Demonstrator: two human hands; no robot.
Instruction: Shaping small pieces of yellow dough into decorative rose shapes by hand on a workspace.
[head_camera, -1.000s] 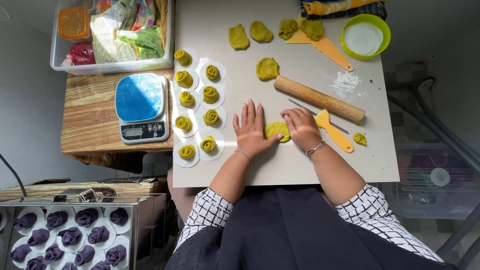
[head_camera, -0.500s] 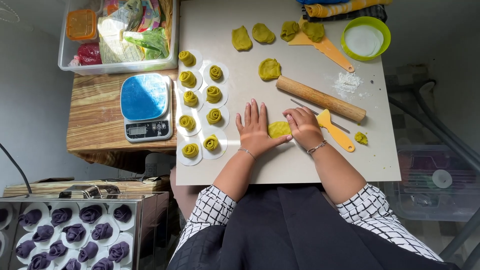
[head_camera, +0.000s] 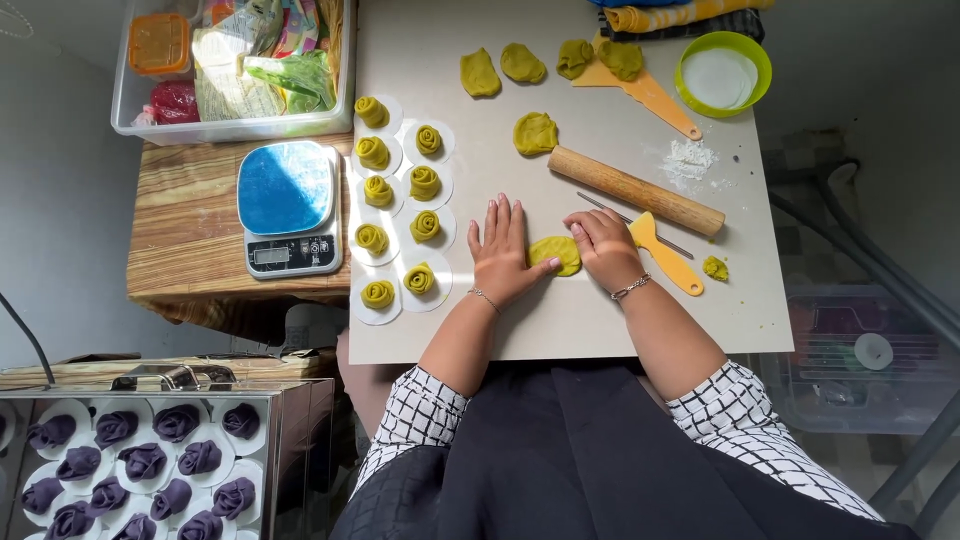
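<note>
green dough piece (head_camera: 556, 254) lies flat right between both hands, left hand (head_camera: 503, 255) spread flat beside it, right hand (head_camera: 603, 243) curled fingertips on its edge

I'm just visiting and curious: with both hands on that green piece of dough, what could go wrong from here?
The green dough piece lies on a bare part of the board, away from the flour, so it might stick. The right hand is close to the yellow scraper and could knock it. The left hand could bump the rolled rosettes nearby.
</note>
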